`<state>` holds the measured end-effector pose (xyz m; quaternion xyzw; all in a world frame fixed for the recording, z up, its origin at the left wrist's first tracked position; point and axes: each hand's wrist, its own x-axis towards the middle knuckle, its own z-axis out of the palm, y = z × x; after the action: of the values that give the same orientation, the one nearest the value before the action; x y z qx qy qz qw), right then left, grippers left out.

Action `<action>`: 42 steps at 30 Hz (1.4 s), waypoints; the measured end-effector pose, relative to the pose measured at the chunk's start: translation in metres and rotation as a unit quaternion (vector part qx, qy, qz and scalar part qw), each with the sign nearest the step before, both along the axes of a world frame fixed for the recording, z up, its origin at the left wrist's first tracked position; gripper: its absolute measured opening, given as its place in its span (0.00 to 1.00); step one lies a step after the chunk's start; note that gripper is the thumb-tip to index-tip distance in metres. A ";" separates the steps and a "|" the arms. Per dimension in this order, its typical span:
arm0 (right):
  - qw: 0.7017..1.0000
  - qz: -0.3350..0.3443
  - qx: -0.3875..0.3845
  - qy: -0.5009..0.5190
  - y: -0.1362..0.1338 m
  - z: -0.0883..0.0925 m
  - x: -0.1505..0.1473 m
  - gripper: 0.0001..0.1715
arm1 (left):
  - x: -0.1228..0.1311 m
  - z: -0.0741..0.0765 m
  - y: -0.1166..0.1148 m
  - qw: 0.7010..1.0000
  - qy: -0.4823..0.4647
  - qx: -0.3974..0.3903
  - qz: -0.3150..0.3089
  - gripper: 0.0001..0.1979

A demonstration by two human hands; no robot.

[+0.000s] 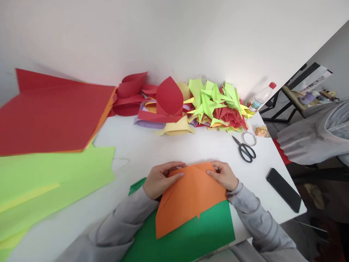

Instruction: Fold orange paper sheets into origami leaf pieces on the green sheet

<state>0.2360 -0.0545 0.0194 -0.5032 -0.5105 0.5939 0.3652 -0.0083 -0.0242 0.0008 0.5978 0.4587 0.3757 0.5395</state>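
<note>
A folded sheet of orange paper [191, 196] is held in both hands over a green sheet [215, 223] at the table's near edge. My left hand [163, 179] grips its upper left part, thumb on top and the other fingers behind. At the upper right corner my right hand [224, 176] pinches the paper the same way. Creases run across the orange sheet, and a small point sticks out of its lower edge. The fingertips behind the paper are hidden.
Large red sheets [54, 116] and lime green sheets [68, 178] lie left. Along the wall sit red folded shapes [169, 96] and lime star-like pieces [208, 100]. Right are scissors [245, 150], a wire ring [249, 133], a bottle [259, 100] and a black phone [283, 189].
</note>
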 end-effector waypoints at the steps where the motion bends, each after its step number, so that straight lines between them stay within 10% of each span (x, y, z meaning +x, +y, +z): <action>1: 1.000 -0.005 0.010 -0.010 0.000 -0.001 0.000 0.22 | 0.000 0.000 0.000 1.000 0.007 0.018 0.015 0.18; 5: 0.994 -0.013 0.075 -0.082 -0.001 -0.003 -0.002 0.18 | -0.001 0.001 0.001 0.970 0.078 0.225 0.041 0.10; 9: 0.953 -0.015 0.180 -0.244 -0.002 -0.002 -0.001 0.16 | 0.002 0.000 -0.002 0.873 0.148 0.459 -0.072 0.13; 15: 0.780 0.026 0.380 -0.496 -0.006 -0.001 -0.004 0.19 | 0.010 -0.010 -0.010 0.792 0.288 0.526 -0.117 0.18; 21: 0.655 0.116 0.541 -0.514 -0.010 -0.005 -0.012 0.18 | 0.012 -0.010 -0.013 0.756 0.333 0.552 -0.116 0.18; 42: 0.643 0.199 0.561 -0.482 -0.016 -0.003 -0.011 0.16 | 0.015 -0.012 -0.016 0.746 0.382 0.533 -0.116 0.21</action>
<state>0.2250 -0.0702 0.0168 -0.3039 -0.9374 -0.0741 0.1529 0.0063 -0.0401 -0.0116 0.9301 0.2787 0.2342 -0.0481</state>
